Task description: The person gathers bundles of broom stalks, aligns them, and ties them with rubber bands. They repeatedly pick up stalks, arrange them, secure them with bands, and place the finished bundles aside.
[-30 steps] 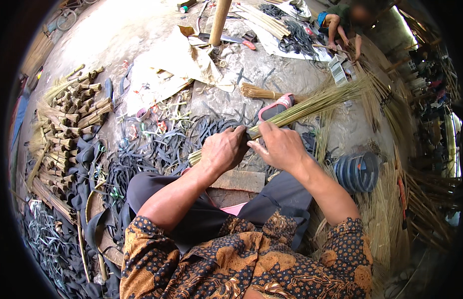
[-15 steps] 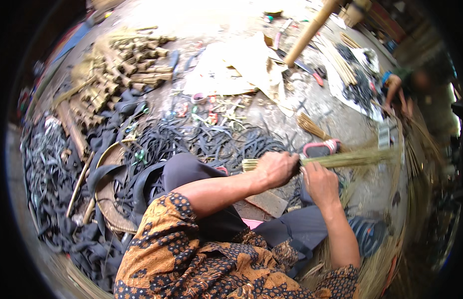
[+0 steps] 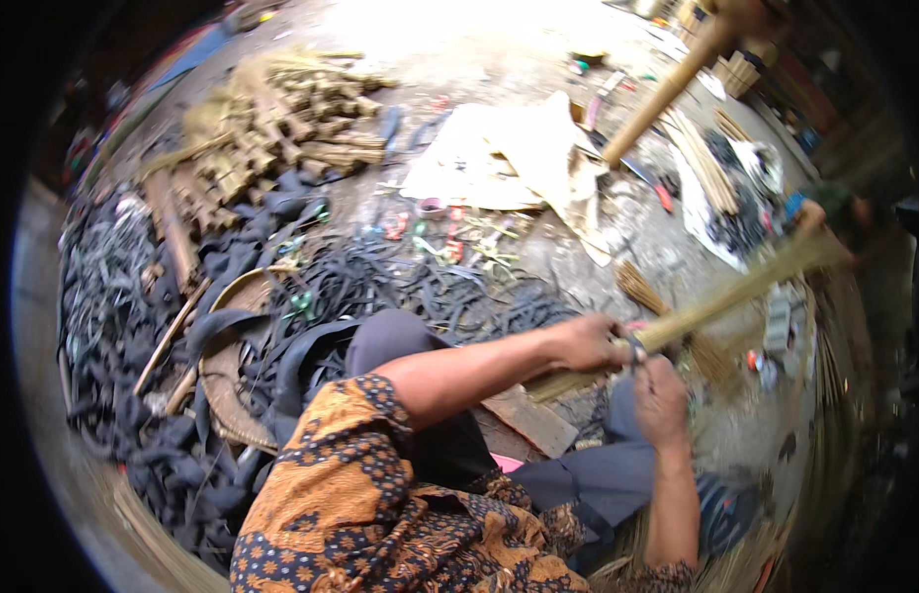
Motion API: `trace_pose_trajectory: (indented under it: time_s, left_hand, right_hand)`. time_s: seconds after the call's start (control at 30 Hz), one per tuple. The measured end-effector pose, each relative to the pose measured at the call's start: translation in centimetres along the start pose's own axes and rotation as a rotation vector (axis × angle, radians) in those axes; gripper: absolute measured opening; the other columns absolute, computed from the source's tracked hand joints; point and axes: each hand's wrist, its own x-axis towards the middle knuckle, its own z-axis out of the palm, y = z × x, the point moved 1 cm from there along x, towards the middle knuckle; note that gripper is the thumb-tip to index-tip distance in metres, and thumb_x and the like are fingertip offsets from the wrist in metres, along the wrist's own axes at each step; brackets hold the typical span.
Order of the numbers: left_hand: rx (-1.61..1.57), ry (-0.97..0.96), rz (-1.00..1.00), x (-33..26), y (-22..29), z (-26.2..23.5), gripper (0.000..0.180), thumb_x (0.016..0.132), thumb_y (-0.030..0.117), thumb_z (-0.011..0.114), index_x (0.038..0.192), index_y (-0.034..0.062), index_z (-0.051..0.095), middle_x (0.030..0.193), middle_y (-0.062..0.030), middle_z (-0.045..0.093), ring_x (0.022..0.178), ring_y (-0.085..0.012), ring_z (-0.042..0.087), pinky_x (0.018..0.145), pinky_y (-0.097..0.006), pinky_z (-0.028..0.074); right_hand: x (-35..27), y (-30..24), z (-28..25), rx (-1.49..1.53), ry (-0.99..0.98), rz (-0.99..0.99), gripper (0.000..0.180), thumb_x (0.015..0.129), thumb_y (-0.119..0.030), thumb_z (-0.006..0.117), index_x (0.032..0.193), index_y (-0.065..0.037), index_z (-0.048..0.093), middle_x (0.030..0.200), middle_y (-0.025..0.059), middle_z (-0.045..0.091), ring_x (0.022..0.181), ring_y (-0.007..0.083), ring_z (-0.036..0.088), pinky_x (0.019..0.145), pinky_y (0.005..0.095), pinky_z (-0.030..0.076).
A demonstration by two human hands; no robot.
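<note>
My left hand [image 3: 590, 344] is closed round a bundle of thin straw-coloured stalks [image 3: 746, 292]. The cut end of the bundle pokes out beside my left wrist, and its loose, blurred end slants up to the right. A dark strip [image 3: 635, 348], apparently rubber, goes round the bundle just beside my left fingers. Slightly nearer to me, my right hand [image 3: 662, 403] has its fingers pinched together on this strip below the bundle. Both hands are above my bent legs.
Black rubber strips [image 3: 380, 262] lie heaped at the left, around a round woven tray [image 3: 232, 395]. Tied stalk bundles [image 3: 252, 128] are piled at far left. A wooden pole [image 3: 667, 89] stands beyond pale sheeting [image 3: 509, 153]. A small brush [image 3: 639, 285] lies ahead; another person [image 3: 820, 208] is at far right.
The bundle has swung from nearly level to a slant, its loose end higher at the right. My right hand has dropped a little below it. The whole view has shifted somewhat.
</note>
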Motion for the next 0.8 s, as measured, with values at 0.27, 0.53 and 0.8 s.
trace_pose_trajectory:
  time_s: [0.27, 0.53, 0.8]
  left_hand:
    - [0.181, 0.276, 0.141, -0.3, 2.1, 1.1, 0.035, 0.104, 0.037, 0.059, 0.111, 0.0032, 0.063, 0.079, 0.0009, 0.057, 0.065, -0.0082, 0.052, 0.056, -0.027, 0.043]
    - [0.162, 0.338, 0.158, -0.1, 2.1, 0.6, 0.034, 0.102, 0.030, 0.058, 0.107, -0.0029, 0.061, 0.076, -0.0077, 0.064, 0.067, -0.0125, 0.057, 0.059, -0.033, 0.046]
    - [0.276, 0.207, 0.117, -1.0, 2.4, 0.6, 0.032, 0.100, 0.028, 0.059, 0.111, -0.0012, 0.062, 0.073, -0.0061, 0.062, 0.059, -0.0130, 0.057, 0.055, -0.033, 0.046]
  right_hand:
    - [1.4, -1.3, 2.2, 0.058, 0.329, 0.088, 0.017, 0.088, -0.003, 0.072, 0.093, -0.005, 0.056, 0.081, 0.0146, 0.058, 0.072, 0.0375, 0.063, 0.062, 0.0459, 0.050]
    - [2.7, -3.7, 3.7, 0.037, 0.537, 0.205, 0.024, 0.084, -0.003, 0.075, 0.101, -0.005, 0.059, 0.091, 0.0127, 0.056, 0.075, 0.0331, 0.064, 0.063, 0.0430, 0.053]
    - [3.1, -2.7, 1.2, -0.281, 0.426, 0.118, 0.019, 0.092, -0.011, 0.069, 0.101, -0.005, 0.054, 0.091, 0.0148, 0.052, 0.072, 0.0368, 0.063, 0.060, 0.0459, 0.054]
